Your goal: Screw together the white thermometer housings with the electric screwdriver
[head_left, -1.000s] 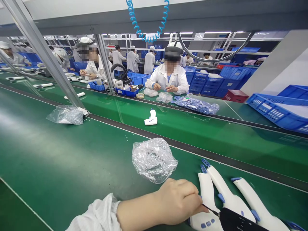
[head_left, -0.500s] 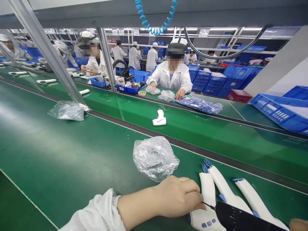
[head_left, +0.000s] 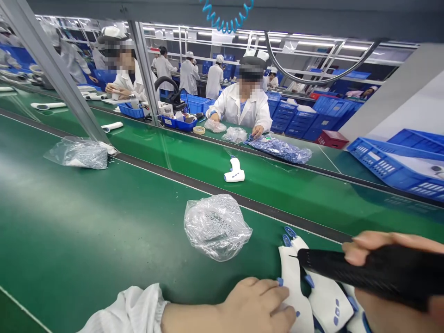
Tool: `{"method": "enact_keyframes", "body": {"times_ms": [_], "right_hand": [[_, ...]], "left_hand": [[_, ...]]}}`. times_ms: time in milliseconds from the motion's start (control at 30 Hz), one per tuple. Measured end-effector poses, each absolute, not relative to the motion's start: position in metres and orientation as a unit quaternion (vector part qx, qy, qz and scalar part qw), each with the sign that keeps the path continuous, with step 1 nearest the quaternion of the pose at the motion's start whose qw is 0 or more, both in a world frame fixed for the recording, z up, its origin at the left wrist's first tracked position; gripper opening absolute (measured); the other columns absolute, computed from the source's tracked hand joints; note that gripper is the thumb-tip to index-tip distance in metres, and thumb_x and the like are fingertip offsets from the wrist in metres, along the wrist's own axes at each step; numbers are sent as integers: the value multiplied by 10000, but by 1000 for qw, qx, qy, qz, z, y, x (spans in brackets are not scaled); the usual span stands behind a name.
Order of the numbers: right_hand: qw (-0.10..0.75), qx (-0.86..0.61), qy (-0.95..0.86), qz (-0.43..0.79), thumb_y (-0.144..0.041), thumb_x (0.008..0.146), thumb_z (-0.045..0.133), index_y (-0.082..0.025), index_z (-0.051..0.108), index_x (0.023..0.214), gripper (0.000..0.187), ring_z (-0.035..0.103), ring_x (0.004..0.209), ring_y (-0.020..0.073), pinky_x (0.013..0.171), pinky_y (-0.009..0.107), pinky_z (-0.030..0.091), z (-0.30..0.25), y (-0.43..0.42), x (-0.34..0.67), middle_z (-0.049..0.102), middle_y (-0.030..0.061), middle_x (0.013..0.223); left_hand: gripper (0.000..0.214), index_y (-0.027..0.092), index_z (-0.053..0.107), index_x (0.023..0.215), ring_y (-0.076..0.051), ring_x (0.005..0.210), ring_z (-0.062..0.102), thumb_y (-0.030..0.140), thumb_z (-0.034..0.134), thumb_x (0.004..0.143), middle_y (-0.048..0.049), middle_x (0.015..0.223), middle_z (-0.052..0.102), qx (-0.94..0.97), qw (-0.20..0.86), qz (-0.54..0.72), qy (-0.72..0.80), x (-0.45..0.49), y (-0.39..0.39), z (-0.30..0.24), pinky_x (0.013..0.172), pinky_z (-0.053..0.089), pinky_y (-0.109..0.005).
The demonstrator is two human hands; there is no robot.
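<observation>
Green counter stretched across whole view, split by dark strip, with conveyor part beyond. Far side: seated person in white coat, blue crates at right. Clear plastic bag of small parts lay near middle of counter, second bag well apart at left. Lone white thermometer body rested on far belt. Near lower right: white thermometer shells with blue buttons, side by side, touching each other. Left hand pressed down on nearest shell, fingers curled over its edge, grasping it. Right hand clenched around black electric screwdriver, held almost level above shells, thin tip pointing left, just over upper end of shell.
</observation>
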State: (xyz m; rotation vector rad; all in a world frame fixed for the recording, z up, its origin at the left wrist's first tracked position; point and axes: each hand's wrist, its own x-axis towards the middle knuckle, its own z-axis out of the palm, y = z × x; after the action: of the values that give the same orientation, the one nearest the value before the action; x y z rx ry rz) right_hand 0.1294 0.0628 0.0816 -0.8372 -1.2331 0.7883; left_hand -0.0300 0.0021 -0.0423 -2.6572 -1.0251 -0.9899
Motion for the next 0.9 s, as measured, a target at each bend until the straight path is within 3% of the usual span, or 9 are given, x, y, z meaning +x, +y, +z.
{"method": "enact_keyframes", "body": {"times_ms": [100,333,667,900], "right_hand": [[655,-359,-553,368,-561,551,833,-201,592,864,534,503,563,204,489,323,459,93,68,108,543,88,763],[620,-367,-598,351,-543,644,788,-178,549,903,507,524,589,196,551,327,477,79,82,101,541,102,809],[612,-388,-586,363,-499,664,782,-158,548,916,485,522,593,192,543,310,478,67,92,103,530,95,791],[600,-385,-578,396,-427,665,792,-153,556,838,401,513,608,186,515,270,465,69,109,100,500,70,700]], "left_hand": [[387,221,517,1043,-153,1019,543,522,486,802,-24,1164,574,-887,64,-305,-341,-31,2,-51,673,465,-242],[366,230,511,1070,-125,783,598,491,477,816,-5,1102,607,-890,11,-282,-357,-33,0,-51,546,460,-228],[365,228,520,1113,-154,769,584,467,407,861,-43,1135,601,-911,-18,-204,-358,-31,0,-39,512,442,-250],[260,238,568,1027,-161,661,557,388,481,833,-35,1082,631,-895,15,-221,-386,-24,-4,-40,464,397,-251]]}}
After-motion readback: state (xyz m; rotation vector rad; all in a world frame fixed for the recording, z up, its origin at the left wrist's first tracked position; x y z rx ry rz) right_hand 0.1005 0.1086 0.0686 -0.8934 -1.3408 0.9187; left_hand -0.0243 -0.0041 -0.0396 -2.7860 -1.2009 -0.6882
